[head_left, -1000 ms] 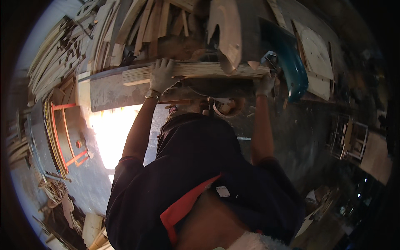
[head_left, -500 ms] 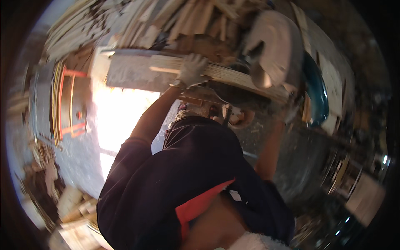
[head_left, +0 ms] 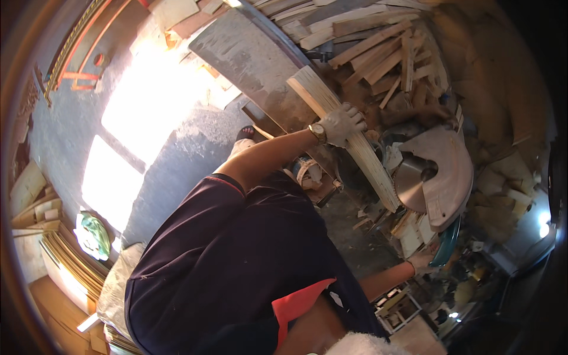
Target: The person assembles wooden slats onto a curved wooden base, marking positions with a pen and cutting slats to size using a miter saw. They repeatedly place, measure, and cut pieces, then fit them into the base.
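Wood pile beyond — left hand gripping pale lumber.

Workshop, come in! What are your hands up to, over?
Left hand gripping the wood. Right hand by green curved part, contact unclear. Saw blade close beside the wood's end.

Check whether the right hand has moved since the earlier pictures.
Yes: judged against the circular saw, the right hand has shifted rightward, off the end of the wood strips, to the teal curved part.
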Available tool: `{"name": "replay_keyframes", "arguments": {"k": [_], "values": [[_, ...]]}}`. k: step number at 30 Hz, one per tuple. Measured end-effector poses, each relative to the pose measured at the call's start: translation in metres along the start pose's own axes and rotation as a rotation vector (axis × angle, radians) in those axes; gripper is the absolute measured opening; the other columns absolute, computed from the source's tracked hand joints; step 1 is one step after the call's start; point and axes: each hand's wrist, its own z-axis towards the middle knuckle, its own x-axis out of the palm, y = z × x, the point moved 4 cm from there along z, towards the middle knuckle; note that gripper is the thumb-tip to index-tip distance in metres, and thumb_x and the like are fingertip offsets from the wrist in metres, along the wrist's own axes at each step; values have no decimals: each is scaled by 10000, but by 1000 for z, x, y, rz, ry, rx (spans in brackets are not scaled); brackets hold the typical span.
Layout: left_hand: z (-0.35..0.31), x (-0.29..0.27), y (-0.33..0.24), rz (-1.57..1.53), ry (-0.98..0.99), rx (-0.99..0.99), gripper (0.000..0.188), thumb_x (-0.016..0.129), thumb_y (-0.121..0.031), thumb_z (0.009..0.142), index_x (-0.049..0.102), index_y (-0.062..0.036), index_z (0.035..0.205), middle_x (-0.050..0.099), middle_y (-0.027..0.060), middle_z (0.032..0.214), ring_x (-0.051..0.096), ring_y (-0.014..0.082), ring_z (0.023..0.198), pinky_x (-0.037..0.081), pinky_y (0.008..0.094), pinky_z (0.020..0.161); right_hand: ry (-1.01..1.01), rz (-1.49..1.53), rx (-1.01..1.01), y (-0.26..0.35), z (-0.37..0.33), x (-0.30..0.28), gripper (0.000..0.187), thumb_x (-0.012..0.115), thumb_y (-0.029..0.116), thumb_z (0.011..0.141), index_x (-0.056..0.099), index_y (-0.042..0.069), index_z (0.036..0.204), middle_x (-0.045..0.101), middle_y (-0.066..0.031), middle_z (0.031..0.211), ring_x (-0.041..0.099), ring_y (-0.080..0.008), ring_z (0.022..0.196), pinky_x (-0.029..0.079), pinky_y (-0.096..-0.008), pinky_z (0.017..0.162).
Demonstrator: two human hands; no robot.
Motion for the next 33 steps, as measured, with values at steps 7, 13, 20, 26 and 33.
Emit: {"name": "replay_keyframes", "arguments": {"k": [7,13,20,26,33], "values": [[0,8,3,-52,25,-19,710,889,-409,640,591,-131,1222,586,69,1251,522,260,1219,375,441,1094,115,36,77,96,-11,31,465,482,416,1068,666,33,1257,640,-159,1320,590,-265,1243,458,-500,1082],[2,15,5,-52,47,-6,722,886,-460,667,582,-130,1232,580,67,1272,510,265,1250,364,456,1131,-57,-338,134,157,-41,56,564,420,520,1070,673,70,1297,627,-110,1374,574,-285,1284,411,-507,1089],[1,11,5,-53,51,-14,759,890,-472,661,566,-133,1259,570,75,1295,505,274,1254,357,461,1132,-26,-472,93,171,-58,76,588,367,504,1082,715,58,1241,656,-109,1320,582,-258,1229,393,-431,1090],[1,4,5,-86,97,-24,770,876,-445,679,560,-107,1294,554,105,1318,489,313,1291,339,485,1145,1,-144,-69,126,-44,40,561,477,508,1031,700,34,1233,659,-130,1351,606,-276,1255,444,-470,1069],[-34,17,-9,35,111,195,613,741,-291,796,591,-157,1375,332,118,1640,279,338,1530,219,539,1245,8,788,743,-55,-145,59,444,470,455,1037,595,33,1091,647,-157,1086,634,-299,891,541,-440,796]]}}
